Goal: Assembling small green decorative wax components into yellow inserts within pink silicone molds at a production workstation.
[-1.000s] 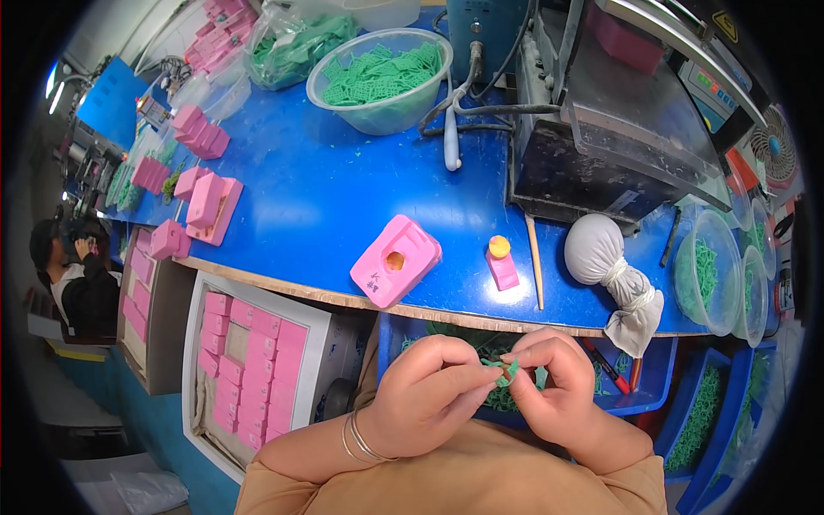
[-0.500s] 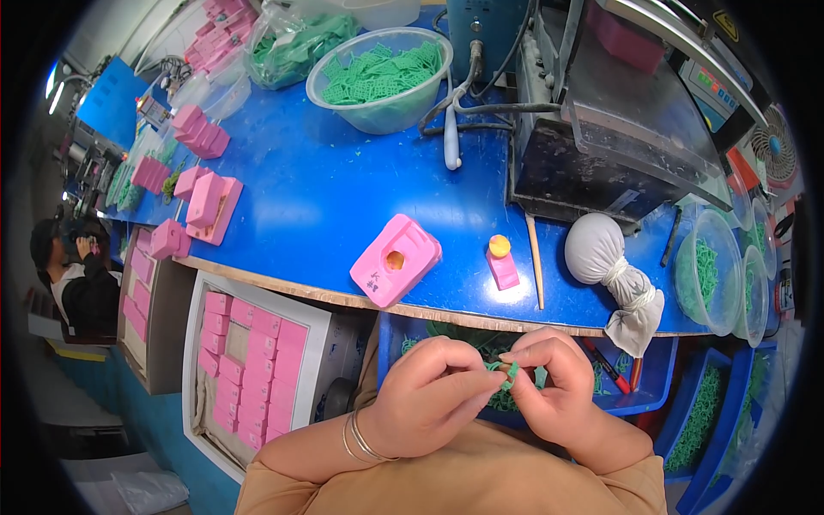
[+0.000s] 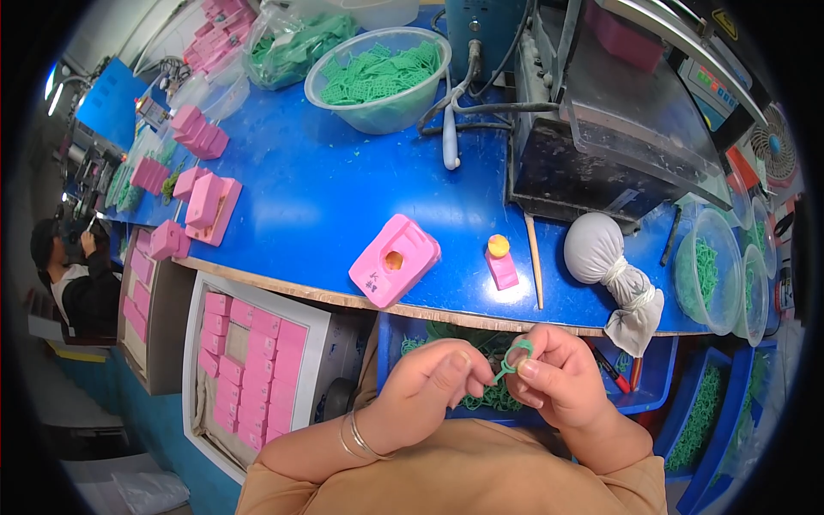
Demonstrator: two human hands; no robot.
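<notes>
Over the blue drawer, my right hand (image 3: 562, 378) pinches a small green ring with a short stem (image 3: 518, 350) between thumb and fingers. The ring's loop stands up, and its stem slants down toward my left hand (image 3: 439, 382). My left fingers are curled, the thumb pressed against them close beside the stem's end; whether anything is between them is hidden. Below both hands, the blue drawer (image 3: 657, 378) holds many loose green pieces (image 3: 498, 396), a red marker (image 3: 611, 371) and another pen-like stick.
On the blue table (image 3: 300, 215) lie a pink mold block (image 3: 396, 260), a small pink piece with yellow top (image 3: 501, 263), a wooden stick (image 3: 535, 262) and a tied grey cloth bag (image 3: 601, 253). A black machine (image 3: 601, 163) stands behind. Pink blocks fill a white box (image 3: 322, 343).
My hands have drawn slightly apart. The green piece, mostly covered by both hands' fingers before, now shows as a ring in my right hand. My left thumb has lifted back from it.
</notes>
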